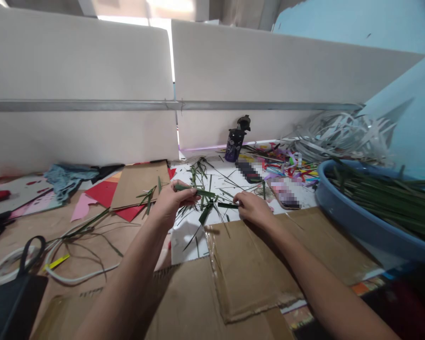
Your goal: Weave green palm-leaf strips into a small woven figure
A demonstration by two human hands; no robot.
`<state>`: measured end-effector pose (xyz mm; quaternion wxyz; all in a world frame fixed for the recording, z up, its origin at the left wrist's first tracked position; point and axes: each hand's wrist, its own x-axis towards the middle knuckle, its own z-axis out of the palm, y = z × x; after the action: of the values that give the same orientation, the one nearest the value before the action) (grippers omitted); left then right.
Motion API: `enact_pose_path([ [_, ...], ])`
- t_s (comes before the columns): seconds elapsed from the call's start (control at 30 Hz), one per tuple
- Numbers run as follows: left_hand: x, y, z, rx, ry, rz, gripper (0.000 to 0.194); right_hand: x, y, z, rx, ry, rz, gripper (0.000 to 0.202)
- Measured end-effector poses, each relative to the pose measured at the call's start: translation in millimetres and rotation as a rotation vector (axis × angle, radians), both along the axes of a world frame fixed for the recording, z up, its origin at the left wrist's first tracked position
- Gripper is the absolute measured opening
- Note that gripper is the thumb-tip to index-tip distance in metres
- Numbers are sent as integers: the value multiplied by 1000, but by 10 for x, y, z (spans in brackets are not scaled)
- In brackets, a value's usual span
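Note:
My left hand (179, 196) is closed on a green leaf strip (206, 193), pinched between thumb and fingers, its end pointing right. A short dark green leaf piece (228, 205) is pinched in my right hand (252, 206), its free end pointing left. Between and below the hands, several leaf scraps (206, 213) lie scattered over a white sheet (187, 250). Near my left wrist, more cut leaf pieces (148, 196) rest on a brown cardboard piece (127, 189). The fingertips of both hands are partly hidden.
A blue basin (326, 189) full of long green leaves (386, 200) stands at right. Cardboard sheets (255, 269) cover the front. Behind are a dark bottle (234, 145), two phones (285, 192), coloured strips (293, 165) and coiled white straps (336, 134). A tape roll (0, 273) lies left.

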<state>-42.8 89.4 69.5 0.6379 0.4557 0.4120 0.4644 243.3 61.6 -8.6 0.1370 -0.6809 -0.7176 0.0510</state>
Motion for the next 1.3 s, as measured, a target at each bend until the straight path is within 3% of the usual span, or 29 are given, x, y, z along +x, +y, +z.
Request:
enact_pose_path([
  [0.2, 45, -13, -31, -44, -44, 11, 39, 148, 31, 96, 37, 18, -72, 29],
  [0.4, 88, -21, -45, -58, -94, 35, 40, 297, 84, 48, -16, -1, -154, 25],
  [0.67, 89, -7, -26, -74, -181, 147, 37, 531, -29, 153, -131, -7, -96, 36],
  [0.83, 106, -5, -24, -75, -169, 141, 37, 539, -74, 165, -174, -26, -64, 37],
  [1.03, 152, -58, -23, -97, -164, 143, 37, 465, -62, 146, -113, 30, -103, 26],
  [1.3, 269, -161, -86, -103, -214, 113, 44, 470, -100, 362, 108, 397, -219, 16],
])
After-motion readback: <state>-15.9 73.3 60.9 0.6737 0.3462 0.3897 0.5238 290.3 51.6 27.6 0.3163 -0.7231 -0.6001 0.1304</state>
